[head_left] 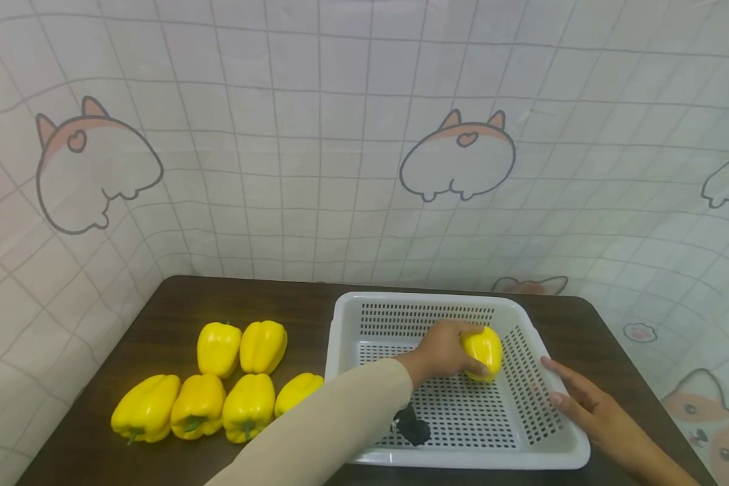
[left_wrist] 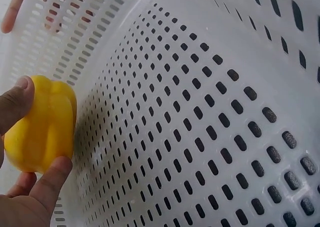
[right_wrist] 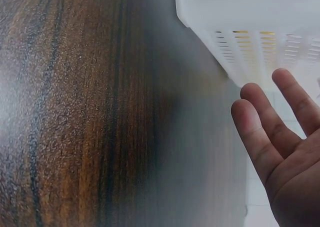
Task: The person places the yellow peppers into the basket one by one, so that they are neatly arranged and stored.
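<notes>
My left hand (head_left: 443,349) reaches into a white perforated plastic basket (head_left: 462,457) and grips a yellow bell pepper (head_left: 484,354) near its right wall. In the left wrist view, the thumb and fingers lie around the bell pepper (left_wrist: 47,122), close to the slotted side. My right hand (head_left: 601,412) is at the basket's right side, its fingertips at the outer rim. Seen from the right wrist, the right hand's fingers (right_wrist: 260,147) are extended and spread beside the basket wall (right_wrist: 225,12); whether they touch it I cannot tell.
Several yellow bell peppers (head_left: 249,408) lie in two rows on the dark wooden table (head_left: 304,297), left of the basket. My left sleeve partly covers the nearest one. A small black item (head_left: 412,426) shows below that sleeve. A patterned cloth (head_left: 358,169) hangs behind the table.
</notes>
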`<action>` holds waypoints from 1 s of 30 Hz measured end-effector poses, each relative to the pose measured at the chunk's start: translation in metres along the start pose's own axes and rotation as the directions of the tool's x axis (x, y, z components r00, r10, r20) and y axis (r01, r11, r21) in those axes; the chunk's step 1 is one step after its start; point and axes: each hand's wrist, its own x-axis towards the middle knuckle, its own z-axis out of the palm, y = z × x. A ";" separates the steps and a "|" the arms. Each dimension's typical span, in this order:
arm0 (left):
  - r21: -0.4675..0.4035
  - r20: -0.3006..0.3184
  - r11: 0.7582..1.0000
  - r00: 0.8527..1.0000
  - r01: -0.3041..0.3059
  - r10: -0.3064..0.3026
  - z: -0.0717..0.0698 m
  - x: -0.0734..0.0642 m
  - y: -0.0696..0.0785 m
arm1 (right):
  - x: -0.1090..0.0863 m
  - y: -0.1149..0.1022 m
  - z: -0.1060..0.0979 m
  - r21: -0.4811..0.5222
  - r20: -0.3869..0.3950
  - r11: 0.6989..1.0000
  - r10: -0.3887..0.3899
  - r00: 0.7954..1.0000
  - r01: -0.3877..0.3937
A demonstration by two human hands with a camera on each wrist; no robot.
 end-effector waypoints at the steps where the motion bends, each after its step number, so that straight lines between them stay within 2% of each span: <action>1: 0.003 0.000 1.000 1.000 0.001 -0.001 0.000 0.000 0.000 | 0.000 0.000 0.000 0.004 0.002 1.000 -0.003 1.000 0.003; 11: 0.008 0.008 1.000 1.000 0.006 -0.006 0.000 -0.001 0.000 | 0.000 0.000 -0.002 0.024 0.046 0.996 -0.085 0.995 0.084; 18: 0.025 0.013 1.000 1.000 0.014 -0.014 0.001 -0.001 0.001 | -0.001 0.001 -0.001 0.031 0.041 0.997 -0.073 0.996 0.072; 24: -0.007 0.015 1.000 1.000 0.024 -0.023 0.001 0.000 0.000 | -0.002 0.000 -0.001 0.037 0.040 0.997 -0.073 0.997 0.072; 30: -0.031 0.020 0.999 1.000 0.021 -0.020 -0.001 0.001 -0.001 | -0.003 -0.002 0.000 0.034 0.015 0.999 -0.042 0.999 0.042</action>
